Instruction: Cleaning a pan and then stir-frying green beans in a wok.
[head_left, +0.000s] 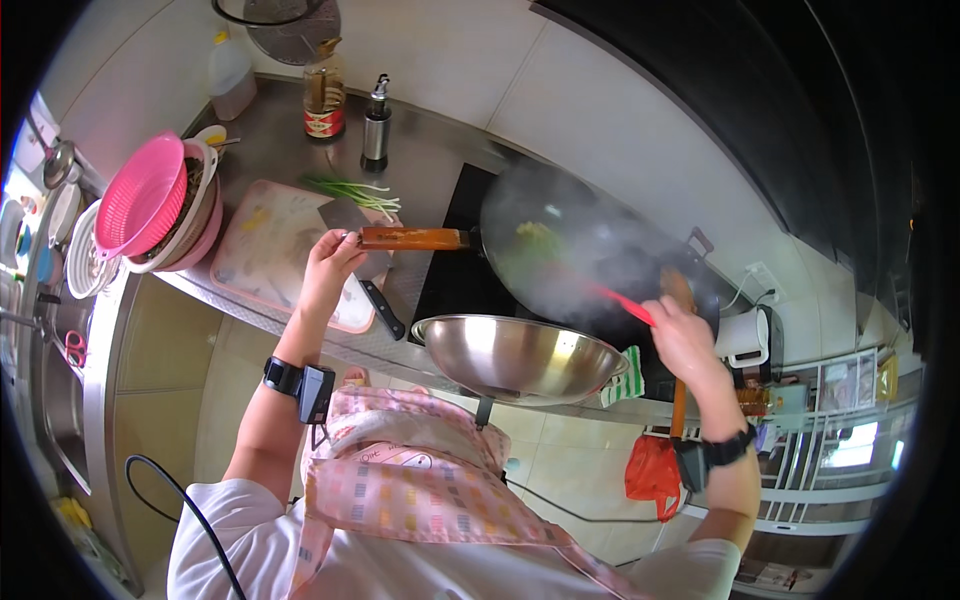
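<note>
My left hand (334, 251) holds the end of the wooden handle (412, 238) of a dark wok (517, 277), which sits on a black cooktop. Steam rises from the wok, over some yellow-green food (538, 244). My right hand (681, 337) grips a red utensil (626, 304); its far end is lost in the steam. Between me and the wok stands a wide stainless steel bowl (517, 360). On the pale cutting board (262, 232) lie a cleaver with a black handle (382, 309) and some green onions (352, 193).
Pink and white plastic baskets (146, 199) are stacked at the left. A sauce bottle (324, 97) and a steel oil dispenser (376, 127) stand near the wall. A green-striped cloth (624, 375), a white kettle (741, 337) and a hanging red plastic bag (651, 469) are at the right.
</note>
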